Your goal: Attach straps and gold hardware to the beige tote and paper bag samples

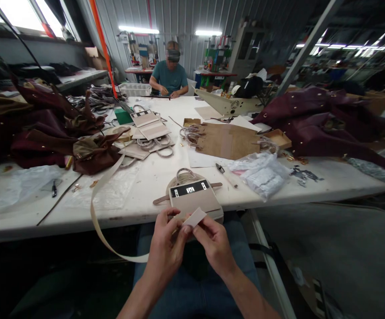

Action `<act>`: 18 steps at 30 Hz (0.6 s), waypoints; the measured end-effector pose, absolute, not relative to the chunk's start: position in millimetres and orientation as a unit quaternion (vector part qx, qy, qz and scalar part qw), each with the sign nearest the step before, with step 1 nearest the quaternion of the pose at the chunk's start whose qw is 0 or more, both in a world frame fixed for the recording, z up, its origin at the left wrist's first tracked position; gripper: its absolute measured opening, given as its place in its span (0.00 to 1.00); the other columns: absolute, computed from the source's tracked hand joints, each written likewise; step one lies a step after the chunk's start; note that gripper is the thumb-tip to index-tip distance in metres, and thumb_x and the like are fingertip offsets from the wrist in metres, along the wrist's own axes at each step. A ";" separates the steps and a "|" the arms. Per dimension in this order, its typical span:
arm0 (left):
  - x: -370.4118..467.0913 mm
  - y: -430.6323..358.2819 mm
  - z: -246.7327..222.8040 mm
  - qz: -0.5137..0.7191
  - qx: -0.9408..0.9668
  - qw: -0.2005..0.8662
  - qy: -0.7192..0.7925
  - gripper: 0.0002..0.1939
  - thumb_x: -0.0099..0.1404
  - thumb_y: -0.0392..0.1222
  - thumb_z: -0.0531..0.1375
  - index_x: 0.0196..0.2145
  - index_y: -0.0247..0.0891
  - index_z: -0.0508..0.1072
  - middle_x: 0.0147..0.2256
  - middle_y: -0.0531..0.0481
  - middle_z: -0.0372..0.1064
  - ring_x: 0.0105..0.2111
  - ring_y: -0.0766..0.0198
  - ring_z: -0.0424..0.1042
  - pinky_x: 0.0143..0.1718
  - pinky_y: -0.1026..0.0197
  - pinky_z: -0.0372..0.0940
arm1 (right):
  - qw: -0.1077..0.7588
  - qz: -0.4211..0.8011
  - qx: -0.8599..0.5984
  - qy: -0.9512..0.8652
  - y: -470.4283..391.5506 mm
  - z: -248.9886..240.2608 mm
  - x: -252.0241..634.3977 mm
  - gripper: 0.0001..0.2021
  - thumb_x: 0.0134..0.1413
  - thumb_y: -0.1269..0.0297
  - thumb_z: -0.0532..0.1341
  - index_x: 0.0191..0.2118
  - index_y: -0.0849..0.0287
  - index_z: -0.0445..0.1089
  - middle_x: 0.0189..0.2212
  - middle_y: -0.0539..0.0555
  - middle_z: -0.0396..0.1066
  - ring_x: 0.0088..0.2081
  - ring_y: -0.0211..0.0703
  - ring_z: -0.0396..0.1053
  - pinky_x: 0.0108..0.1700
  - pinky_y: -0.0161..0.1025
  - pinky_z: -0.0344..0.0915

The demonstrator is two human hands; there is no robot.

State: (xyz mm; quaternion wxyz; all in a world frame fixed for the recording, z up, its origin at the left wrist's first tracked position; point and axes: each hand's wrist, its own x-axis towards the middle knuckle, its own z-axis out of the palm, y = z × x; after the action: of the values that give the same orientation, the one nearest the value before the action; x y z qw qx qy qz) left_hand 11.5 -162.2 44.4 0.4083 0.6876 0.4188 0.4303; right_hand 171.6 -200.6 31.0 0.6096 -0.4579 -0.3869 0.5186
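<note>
My left hand point(167, 235) and my right hand point(215, 243) pinch a small pale rectangular piece point(195, 217) between their fingertips, above the table's front edge. Just beyond it lies a beige handbag point(192, 204) with a black strip across its top, bright metal fittings on the strip and brown side tabs. Its round handle point(186, 173) points away from me. A long cream tape point(97, 223) hangs in a loop off the table and passes behind my left wrist; its end is hidden.
Several beige bag parts point(151, 128) with handles are piled left of centre. Dark red leather pieces point(42, 128) heap up on the left, others point(328, 117) on the right. A tan bag point(227, 141), plastic wrap point(265, 175) and an awl-like tool point(225, 175) lie nearby. A co-worker point(170, 73) sits opposite.
</note>
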 end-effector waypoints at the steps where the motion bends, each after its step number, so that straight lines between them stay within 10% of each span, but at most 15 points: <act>1: 11.0 -161.1 43.6 0.431 0.688 0.408 0.418 0.15 0.80 0.48 0.61 0.34 0.40 0.76 0.57 0.40 0.69 0.57 0.52 0.73 0.56 0.54 0.71 | 0.602 0.517 -0.458 -0.402 -201.1 31.0 173.3 0.17 0.68 0.50 0.71 0.54 0.54 0.85 0.49 0.58 0.86 0.45 0.52 0.83 0.51 0.44 0.82; 13: 30.1 -147.0 28.1 0.413 0.573 0.565 0.426 0.15 0.78 0.55 0.63 0.51 0.41 0.74 0.44 0.47 0.78 0.44 0.57 0.78 0.48 0.58 0.70 | 0.586 0.503 -0.494 -0.399 -208.1 1.9 166.1 0.18 0.69 0.51 0.71 0.59 0.50 0.85 0.54 0.57 0.86 0.56 0.59 0.83 0.64 0.54 0.79; 18: 29.8 -142.8 29.1 0.351 0.588 0.592 0.426 0.21 0.77 0.60 0.62 0.40 0.37 0.81 0.35 0.47 0.79 0.39 0.56 0.77 0.41 0.59 0.69 | 0.550 0.504 -0.488 -0.453 -208.6 5.9 175.2 0.17 0.71 0.51 0.69 0.57 0.50 0.85 0.51 0.58 0.86 0.53 0.56 0.84 0.59 0.49 0.80</act>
State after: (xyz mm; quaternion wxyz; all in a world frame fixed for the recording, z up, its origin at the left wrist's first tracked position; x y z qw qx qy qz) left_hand 29.8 -142.8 29.1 0.5919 0.5877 0.4257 0.3507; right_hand 175.2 -208.6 5.9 0.5495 -0.4882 -0.4531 0.5043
